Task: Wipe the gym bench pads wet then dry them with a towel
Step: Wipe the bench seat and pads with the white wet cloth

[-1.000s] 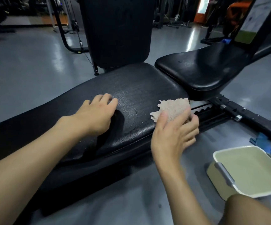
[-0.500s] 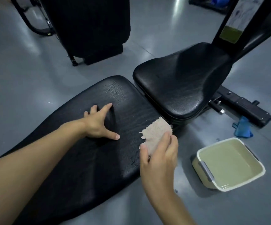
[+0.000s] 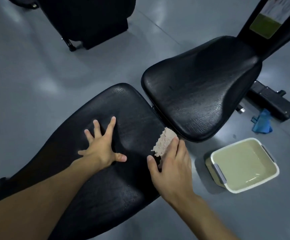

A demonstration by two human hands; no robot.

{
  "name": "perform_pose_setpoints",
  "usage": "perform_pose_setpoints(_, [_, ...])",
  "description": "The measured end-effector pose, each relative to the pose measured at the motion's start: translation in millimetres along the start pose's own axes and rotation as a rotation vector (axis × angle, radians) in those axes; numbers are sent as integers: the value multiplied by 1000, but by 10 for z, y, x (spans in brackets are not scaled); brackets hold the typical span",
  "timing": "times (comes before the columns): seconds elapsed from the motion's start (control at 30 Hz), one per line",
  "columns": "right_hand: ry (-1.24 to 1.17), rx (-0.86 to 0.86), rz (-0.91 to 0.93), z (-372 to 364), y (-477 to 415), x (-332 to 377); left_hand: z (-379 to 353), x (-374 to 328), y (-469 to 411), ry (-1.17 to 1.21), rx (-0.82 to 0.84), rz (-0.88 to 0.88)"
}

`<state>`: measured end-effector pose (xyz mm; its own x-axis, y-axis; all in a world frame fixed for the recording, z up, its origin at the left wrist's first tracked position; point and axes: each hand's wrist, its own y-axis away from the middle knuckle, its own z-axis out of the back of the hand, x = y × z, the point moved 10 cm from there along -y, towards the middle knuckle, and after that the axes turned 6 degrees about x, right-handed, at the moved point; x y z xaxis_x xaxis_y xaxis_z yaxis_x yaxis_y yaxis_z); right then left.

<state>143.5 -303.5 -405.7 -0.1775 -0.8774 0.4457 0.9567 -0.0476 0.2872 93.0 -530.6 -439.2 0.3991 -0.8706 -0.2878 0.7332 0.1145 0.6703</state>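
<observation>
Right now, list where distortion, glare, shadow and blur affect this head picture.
Head view: the wide lens bows the back pad and stretches everything near the lower edge; soft glare streaks the grey floor and the seat pad; the left hand throws a dark shadow on the pad beside its fingers; the label at top right is too blurred to read.

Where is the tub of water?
In the head view, the cream tub sits on the floor at the right, beside the right hand pressing the cloth, in front of the seat pad.
</observation>
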Motion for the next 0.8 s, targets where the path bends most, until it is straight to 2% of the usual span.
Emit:
perform_pose_setpoints(0.13, [188,19,33,14,-421,378,-10,1,-43,17,22,-23])
perform_pose_setpoints(0.27, [274,-4,21,53,-586,501,42,-62,-94,-76,45,-40])
perform_pose_setpoints(0.37, [257,8,16,67,-513,391,487,-29,-289,-139,-19,-122])
perform_pose_setpoints(0.43, [256,-44,-33,95,-552,454,662,92,-471,-162,15,-112])
perform_pose_setpoints(0.53, [272,-68,-122,42,-705,564,628,161,-578,-102,82,-71])
perform_pose_setpoints(0.7, [259,-62,-188,17,-1092,854,559,139,-593,-86,99,-97])
perform_pose_setpoints(0.8, [255,-20,-115,36,-1004,827,572,143,-561,-81,105,-102])
